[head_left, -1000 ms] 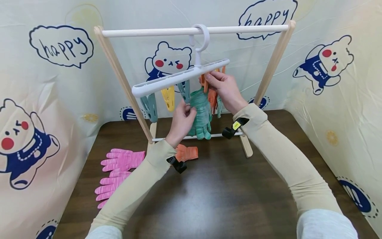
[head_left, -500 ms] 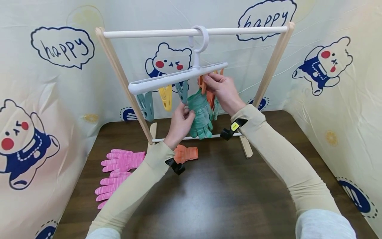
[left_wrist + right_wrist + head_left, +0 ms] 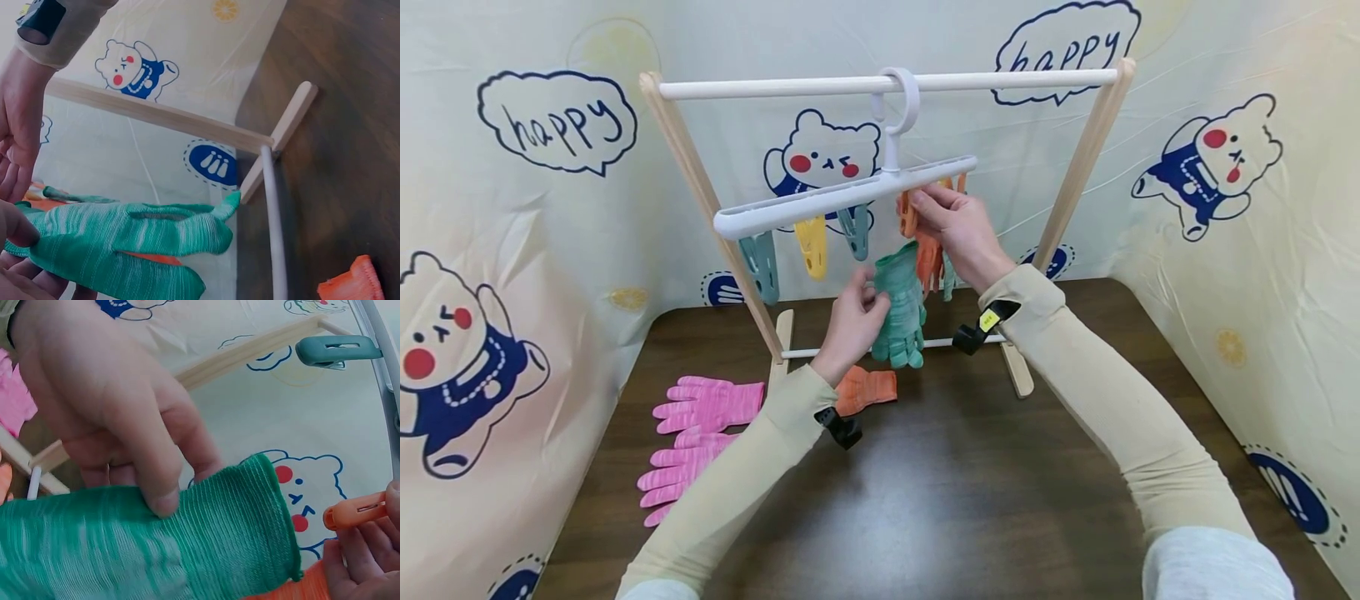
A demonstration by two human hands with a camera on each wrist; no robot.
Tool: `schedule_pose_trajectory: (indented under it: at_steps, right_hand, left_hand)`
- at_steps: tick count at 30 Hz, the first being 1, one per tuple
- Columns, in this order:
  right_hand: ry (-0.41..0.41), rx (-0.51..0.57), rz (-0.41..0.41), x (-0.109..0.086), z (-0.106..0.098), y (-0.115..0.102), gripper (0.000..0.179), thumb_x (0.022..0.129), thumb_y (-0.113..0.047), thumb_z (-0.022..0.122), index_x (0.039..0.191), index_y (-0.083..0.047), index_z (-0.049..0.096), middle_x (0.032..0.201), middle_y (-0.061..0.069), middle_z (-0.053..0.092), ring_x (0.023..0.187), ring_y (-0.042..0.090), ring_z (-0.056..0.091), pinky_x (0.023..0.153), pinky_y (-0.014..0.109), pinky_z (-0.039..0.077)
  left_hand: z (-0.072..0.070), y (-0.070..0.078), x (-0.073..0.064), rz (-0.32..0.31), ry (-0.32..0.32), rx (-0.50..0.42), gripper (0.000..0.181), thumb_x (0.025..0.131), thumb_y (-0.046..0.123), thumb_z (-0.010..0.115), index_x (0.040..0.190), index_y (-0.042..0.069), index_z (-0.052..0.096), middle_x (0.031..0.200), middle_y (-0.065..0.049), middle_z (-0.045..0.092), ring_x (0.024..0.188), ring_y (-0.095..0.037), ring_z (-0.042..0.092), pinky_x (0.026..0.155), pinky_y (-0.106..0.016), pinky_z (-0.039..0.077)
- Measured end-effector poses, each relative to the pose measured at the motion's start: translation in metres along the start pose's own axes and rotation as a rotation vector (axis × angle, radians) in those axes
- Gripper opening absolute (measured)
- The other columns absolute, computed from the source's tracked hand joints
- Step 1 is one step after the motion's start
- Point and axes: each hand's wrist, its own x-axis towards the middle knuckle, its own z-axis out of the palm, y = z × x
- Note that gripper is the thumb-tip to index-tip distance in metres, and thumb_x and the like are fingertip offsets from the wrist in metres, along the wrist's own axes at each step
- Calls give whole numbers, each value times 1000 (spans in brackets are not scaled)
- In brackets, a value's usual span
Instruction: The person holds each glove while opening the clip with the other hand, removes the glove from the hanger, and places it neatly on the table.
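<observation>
In the head view my left hand (image 3: 852, 321) pinches a green knit glove (image 3: 898, 312) near its cuff, fingers hanging down. My right hand (image 3: 962, 229) holds an orange clothes peg (image 3: 907, 215) under the white hanger (image 3: 820, 202). The right wrist view shows the glove's cuff (image 3: 250, 531) apart from the orange peg (image 3: 356, 511), with my left thumb (image 3: 164, 497) on the knit. Behind the green glove hangs an orange glove (image 3: 929, 262), partly hidden by it and my right hand.
The hanger hooks over a white rod (image 3: 775, 87) on a wooden frame (image 3: 1086, 167). Blue-grey (image 3: 760, 265) and yellow pegs (image 3: 812, 247) hang along its left half. Pink gloves (image 3: 711, 404) and an orange glove (image 3: 867, 390) lie on the dark table (image 3: 970, 475).
The green glove has dropped lower, and its cuff has come away from the orange peg. My left hand has shifted slightly down and left with it; the right hand stays at the peg.
</observation>
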Motion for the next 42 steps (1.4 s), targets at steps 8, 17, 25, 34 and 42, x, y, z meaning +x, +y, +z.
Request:
schedule_pose_trajectory:
  at_steps: [8,17,25,34,42]
  right_hand:
    - [-28,-37,-23,-4,1,2,38,107,-20,60,139,0,63,121,13,70,118,31,67,106,37,51]
    - [-48,-52,-36,-12,-5,0,40,106,-20,62,142,-3,60,132,14,65,118,27,67,106,35,51]
    - [-63,-86,-28,-20,-15,3,45,106,-21,62,147,-3,55,140,15,61,123,28,66,111,38,47]
    - [-93,-132,-68,-29,-27,10,44,105,-20,63,145,-2,57,139,17,64,121,25,68,113,45,45]
    - [-124,-163,-23,-42,-43,18,42,105,-24,64,141,-3,60,138,17,65,128,33,63,114,46,44]
  left_hand:
    - [-2,-9,-6,-34,-20,40,35,103,13,53,135,0,54,67,4,26,57,-13,24,63,-32,28]
    - [-4,-18,-13,-30,-63,36,19,105,13,54,122,5,56,81,-2,53,68,-18,38,72,-34,35]
    - [-3,-21,-19,-75,-92,55,28,106,14,55,133,5,56,104,-11,72,78,-21,48,77,-35,39]
    - [4,-27,-24,-60,-127,70,26,106,12,57,131,6,57,108,-11,76,81,-28,56,76,-35,42]
    - [20,-27,-25,30,-133,151,18,105,10,58,123,8,60,110,-9,77,87,-25,66,79,-35,47]
